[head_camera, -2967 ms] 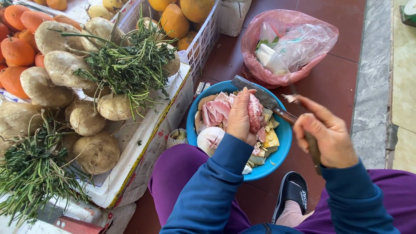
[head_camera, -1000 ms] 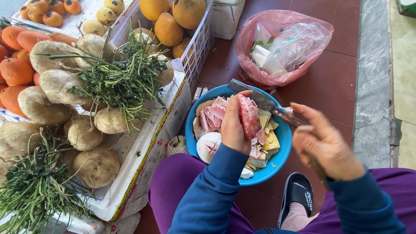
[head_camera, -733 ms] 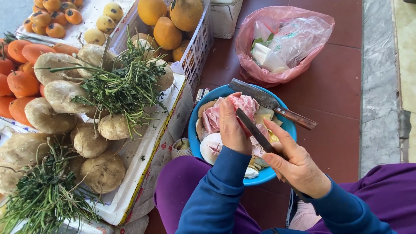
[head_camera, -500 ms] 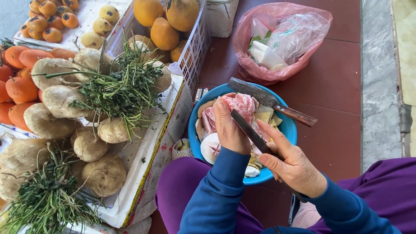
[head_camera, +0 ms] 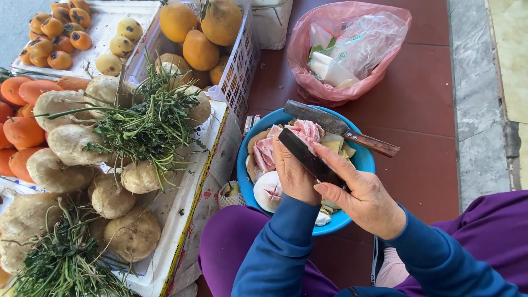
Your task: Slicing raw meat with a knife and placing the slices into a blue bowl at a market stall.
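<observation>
L hand (head_camera: 294,176) curled round the pink fruit (head_camera: 297,135) over the blue bowl (head_camera: 360,159); R hand (head_camera: 366,198) gripping a knife (head_camera: 308,159) vs it. Best w/ shallow strokes, blade angled off the thumb.

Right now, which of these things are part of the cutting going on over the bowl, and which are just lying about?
In use:
left hand
right hand
dark knife
pink fruit pieces
blue bowl

Lying about:
cleaver resting across the bowl
pink bag
pale tubers
green herbs
orange fruit
</observation>
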